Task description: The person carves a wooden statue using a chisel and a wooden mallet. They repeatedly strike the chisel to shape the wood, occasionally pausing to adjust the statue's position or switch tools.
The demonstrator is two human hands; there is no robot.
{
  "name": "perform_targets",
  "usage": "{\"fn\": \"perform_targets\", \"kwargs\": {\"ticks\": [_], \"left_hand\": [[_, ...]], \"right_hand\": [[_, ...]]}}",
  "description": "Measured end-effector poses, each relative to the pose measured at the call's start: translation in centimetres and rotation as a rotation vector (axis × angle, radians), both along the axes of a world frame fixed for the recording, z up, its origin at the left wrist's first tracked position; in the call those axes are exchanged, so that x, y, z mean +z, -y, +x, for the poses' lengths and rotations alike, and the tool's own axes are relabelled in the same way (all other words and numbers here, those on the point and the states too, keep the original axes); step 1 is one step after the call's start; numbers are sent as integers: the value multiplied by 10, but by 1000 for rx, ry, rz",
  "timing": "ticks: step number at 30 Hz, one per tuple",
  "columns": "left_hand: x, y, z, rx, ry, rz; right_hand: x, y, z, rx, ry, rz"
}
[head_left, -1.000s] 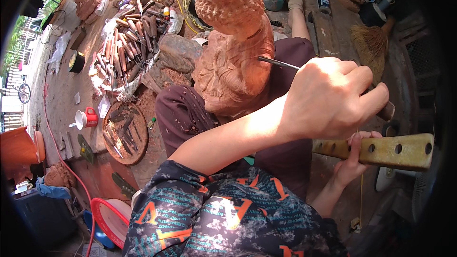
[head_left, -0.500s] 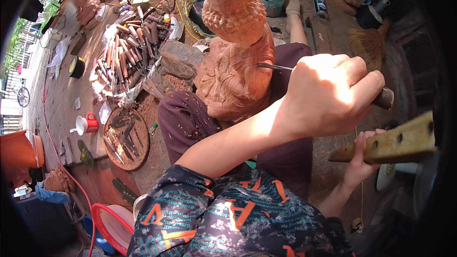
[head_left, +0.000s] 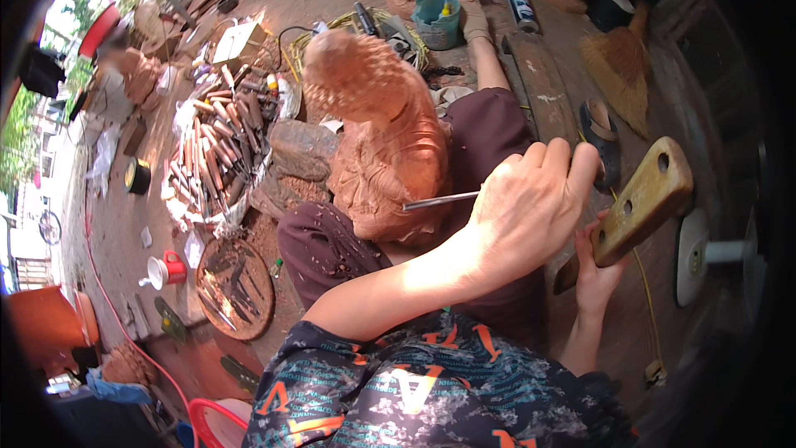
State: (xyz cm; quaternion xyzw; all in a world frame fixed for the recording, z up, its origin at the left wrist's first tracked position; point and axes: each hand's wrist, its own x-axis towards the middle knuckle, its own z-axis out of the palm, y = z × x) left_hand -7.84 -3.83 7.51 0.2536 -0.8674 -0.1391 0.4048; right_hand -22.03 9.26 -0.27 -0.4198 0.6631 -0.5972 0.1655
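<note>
A reddish-brown carved figure [head_left: 391, 162] with a knobbly, curl-covered head leans between my legs. My left hand [head_left: 522, 216] is closed around a chisel [head_left: 441, 201], whose handle is mostly hidden by the fingers. The metal blade points left, and its tip meets the lower right side of the figure. Lower and to the right, my right hand [head_left: 599, 274] grips a yellowish wooden mallet [head_left: 651, 191], a slab-like block with round holes. The mallet is tilted up, apart from the chisel.
A heap of wooden-handled chisels [head_left: 220, 145] lies left of the figure. Nearer, a round tray [head_left: 264, 315] holds several blades beside a red-and-white mug [head_left: 168, 270]. A teal bucket [head_left: 435, 25], broom [head_left: 618, 75] and sandal [head_left: 599, 129] stand or lie beyond and right.
The chisel tip has shifted from the figure's upper side to lower down. The mallet has swung to a steeper tilt, and the whole view has shifted slightly.
</note>
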Motion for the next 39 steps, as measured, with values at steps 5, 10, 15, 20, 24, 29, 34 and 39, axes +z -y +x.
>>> {"fn": "perform_targets", "kwargs": {"ticks": [5,10,15,20,24,29,34,39], "left_hand": [[3,-1,-7,-275,155,-62],[-24,36,-17,-221,287,-108],[-23,44,-12,-98,366,-132],[-14,51,-10,21,322,-162],[-10,53,-10,53,267,-178],[-8,51,-11,66,243,-155],[-10,52,-11,60,137,-157],[-6,50,-11,74,65,-166]], "right_hand": [[-21,1,-6,-65,133,10],[-42,-3,-16,-15,325,204],[-64,-4,-20,-22,408,255],[-71,-2,-22,3,414,269],[-68,3,-24,32,425,245],[-60,10,-28,97,479,125],[-37,23,-28,126,487,16],[-37,27,-27,54,-78,112]]}}
